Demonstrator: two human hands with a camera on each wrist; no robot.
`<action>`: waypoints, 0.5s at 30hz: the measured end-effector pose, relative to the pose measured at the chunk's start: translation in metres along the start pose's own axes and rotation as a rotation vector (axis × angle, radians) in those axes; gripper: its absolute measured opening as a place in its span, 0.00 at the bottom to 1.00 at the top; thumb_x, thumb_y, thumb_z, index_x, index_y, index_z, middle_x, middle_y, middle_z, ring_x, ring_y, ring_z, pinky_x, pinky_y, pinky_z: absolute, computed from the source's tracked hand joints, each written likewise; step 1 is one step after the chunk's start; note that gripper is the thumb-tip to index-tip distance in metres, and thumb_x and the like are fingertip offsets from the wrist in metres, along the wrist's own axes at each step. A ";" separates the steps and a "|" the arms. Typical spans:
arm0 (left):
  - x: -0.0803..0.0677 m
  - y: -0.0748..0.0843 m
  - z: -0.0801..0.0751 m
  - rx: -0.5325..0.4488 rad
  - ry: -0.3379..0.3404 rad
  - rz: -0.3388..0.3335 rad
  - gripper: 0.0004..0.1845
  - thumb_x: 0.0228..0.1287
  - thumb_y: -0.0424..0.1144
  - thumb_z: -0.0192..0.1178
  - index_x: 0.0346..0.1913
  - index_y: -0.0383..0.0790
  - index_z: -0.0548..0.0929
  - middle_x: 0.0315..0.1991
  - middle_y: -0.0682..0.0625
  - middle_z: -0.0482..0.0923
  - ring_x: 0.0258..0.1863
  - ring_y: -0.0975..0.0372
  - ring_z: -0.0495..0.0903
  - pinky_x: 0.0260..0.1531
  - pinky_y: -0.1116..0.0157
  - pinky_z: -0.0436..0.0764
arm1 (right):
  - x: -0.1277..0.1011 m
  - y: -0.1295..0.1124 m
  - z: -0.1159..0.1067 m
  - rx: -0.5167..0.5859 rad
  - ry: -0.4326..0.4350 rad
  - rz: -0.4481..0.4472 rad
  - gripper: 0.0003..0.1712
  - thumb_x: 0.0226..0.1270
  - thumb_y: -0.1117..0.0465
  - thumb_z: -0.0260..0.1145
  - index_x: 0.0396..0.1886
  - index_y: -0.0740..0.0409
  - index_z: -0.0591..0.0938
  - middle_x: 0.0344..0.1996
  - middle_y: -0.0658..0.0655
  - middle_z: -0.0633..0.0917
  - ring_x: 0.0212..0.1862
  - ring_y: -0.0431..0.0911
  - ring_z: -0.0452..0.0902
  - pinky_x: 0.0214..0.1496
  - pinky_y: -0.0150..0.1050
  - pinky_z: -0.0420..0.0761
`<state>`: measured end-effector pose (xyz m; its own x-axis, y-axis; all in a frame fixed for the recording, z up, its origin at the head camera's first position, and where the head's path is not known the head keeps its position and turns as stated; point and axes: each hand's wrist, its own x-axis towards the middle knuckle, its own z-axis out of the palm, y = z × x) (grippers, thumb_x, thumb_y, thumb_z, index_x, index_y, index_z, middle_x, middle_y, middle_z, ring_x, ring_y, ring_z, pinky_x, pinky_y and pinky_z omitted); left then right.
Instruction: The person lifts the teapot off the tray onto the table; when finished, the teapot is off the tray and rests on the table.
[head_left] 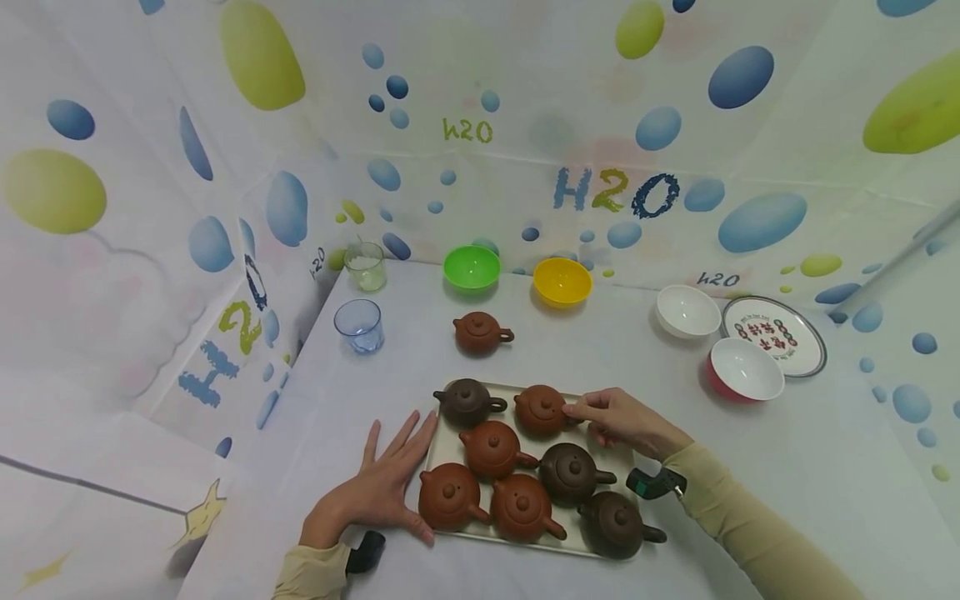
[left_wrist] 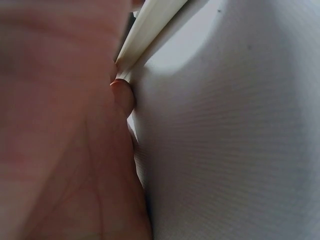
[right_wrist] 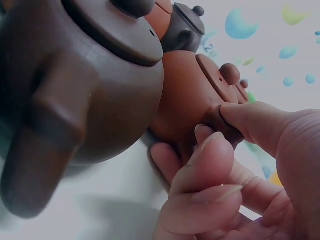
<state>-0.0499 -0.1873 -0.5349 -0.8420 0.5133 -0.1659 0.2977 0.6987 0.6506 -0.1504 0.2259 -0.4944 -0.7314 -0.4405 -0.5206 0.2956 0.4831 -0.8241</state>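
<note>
My right hand (head_left: 626, 422) pinches the handle of a reddish-brown teapot (head_left: 538, 414) at the back right of a cream tray (head_left: 447, 446). In the right wrist view, the thumb lies on top of that handle and the fingers curl below it. My left hand (head_left: 378, 492) is spread beside the tray's left edge, fingers fairly straight. The left wrist view shows its palm (left_wrist: 75, 160) close to the tray's rim (left_wrist: 150, 30). Several other reddish and dark brown teapots crowd the tray, including a dark one (right_wrist: 100, 95) near the right hand.
Behind the tray stands another reddish-brown teapot (head_left: 477, 333). Green (head_left: 472, 270) and yellow (head_left: 562, 283) bowls are at the back. Two glasses, one blue (head_left: 360, 327), stand back left. At right are a white bowl (head_left: 687, 312), a red-and-white bowl (head_left: 746, 371) and a plate (head_left: 802, 346).
</note>
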 end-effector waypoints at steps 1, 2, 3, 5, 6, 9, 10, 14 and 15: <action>0.000 -0.002 0.001 -0.002 0.010 0.010 0.87 0.29 0.71 0.86 0.89 0.49 0.39 0.91 0.46 0.38 0.90 0.49 0.32 0.76 0.32 0.16 | 0.000 0.000 0.000 -0.002 0.002 -0.003 0.22 0.80 0.45 0.66 0.41 0.62 0.83 0.22 0.49 0.75 0.23 0.40 0.70 0.26 0.31 0.65; 0.000 -0.003 0.002 -0.008 0.021 0.020 0.87 0.29 0.71 0.86 0.89 0.49 0.40 0.91 0.46 0.39 0.90 0.48 0.32 0.76 0.32 0.16 | 0.000 0.001 0.000 -0.004 0.004 -0.006 0.22 0.80 0.45 0.66 0.41 0.63 0.83 0.22 0.49 0.75 0.23 0.40 0.70 0.26 0.31 0.65; 0.000 -0.003 0.002 -0.014 0.026 0.028 0.87 0.29 0.71 0.86 0.89 0.49 0.40 0.91 0.45 0.39 0.90 0.48 0.32 0.76 0.32 0.16 | 0.000 0.001 0.001 -0.002 0.006 -0.008 0.22 0.80 0.46 0.66 0.41 0.63 0.83 0.22 0.49 0.75 0.23 0.40 0.70 0.26 0.31 0.65; -0.001 -0.001 0.000 -0.022 0.028 0.041 0.87 0.30 0.70 0.86 0.89 0.47 0.41 0.90 0.42 0.40 0.90 0.44 0.34 0.75 0.29 0.17 | 0.001 0.001 0.001 -0.001 0.007 -0.011 0.22 0.80 0.46 0.66 0.41 0.63 0.84 0.22 0.49 0.75 0.23 0.40 0.70 0.26 0.31 0.65; -0.001 0.000 0.000 -0.027 0.027 0.042 0.86 0.30 0.70 0.86 0.89 0.46 0.41 0.90 0.41 0.41 0.89 0.42 0.35 0.74 0.28 0.17 | 0.001 0.001 0.001 0.001 0.007 -0.012 0.22 0.80 0.46 0.66 0.41 0.63 0.84 0.22 0.49 0.75 0.23 0.40 0.70 0.27 0.31 0.65; -0.001 0.002 -0.002 -0.026 0.008 0.029 0.86 0.31 0.69 0.87 0.89 0.45 0.41 0.90 0.41 0.40 0.89 0.42 0.34 0.74 0.28 0.17 | 0.000 0.000 0.001 0.009 0.001 -0.011 0.21 0.80 0.46 0.66 0.41 0.62 0.84 0.21 0.48 0.75 0.23 0.40 0.70 0.27 0.31 0.65; -0.001 0.002 -0.003 -0.021 0.002 0.024 0.86 0.31 0.68 0.87 0.89 0.45 0.41 0.90 0.42 0.39 0.89 0.42 0.34 0.75 0.28 0.17 | 0.000 0.000 0.001 0.007 -0.001 -0.011 0.21 0.80 0.46 0.66 0.41 0.62 0.84 0.21 0.48 0.75 0.24 0.40 0.70 0.27 0.31 0.65; -0.001 0.002 -0.003 -0.022 -0.007 0.014 0.86 0.32 0.69 0.87 0.89 0.46 0.40 0.90 0.43 0.38 0.90 0.43 0.33 0.75 0.30 0.16 | -0.002 -0.002 -0.002 -0.001 -0.005 -0.005 0.21 0.80 0.45 0.66 0.42 0.61 0.84 0.19 0.47 0.75 0.24 0.40 0.69 0.28 0.31 0.65; -0.001 0.001 -0.003 -0.026 -0.001 0.018 0.86 0.32 0.69 0.87 0.89 0.47 0.40 0.90 0.43 0.39 0.90 0.44 0.32 0.75 0.30 0.16 | -0.003 -0.003 -0.003 -0.004 -0.002 -0.004 0.21 0.80 0.45 0.66 0.43 0.61 0.84 0.19 0.47 0.75 0.24 0.40 0.69 0.28 0.31 0.65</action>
<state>-0.0501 -0.1879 -0.5321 -0.8362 0.5260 -0.1553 0.3005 0.6763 0.6726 -0.1507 0.2279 -0.4900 -0.7312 -0.4439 -0.5179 0.2905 0.4843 -0.8253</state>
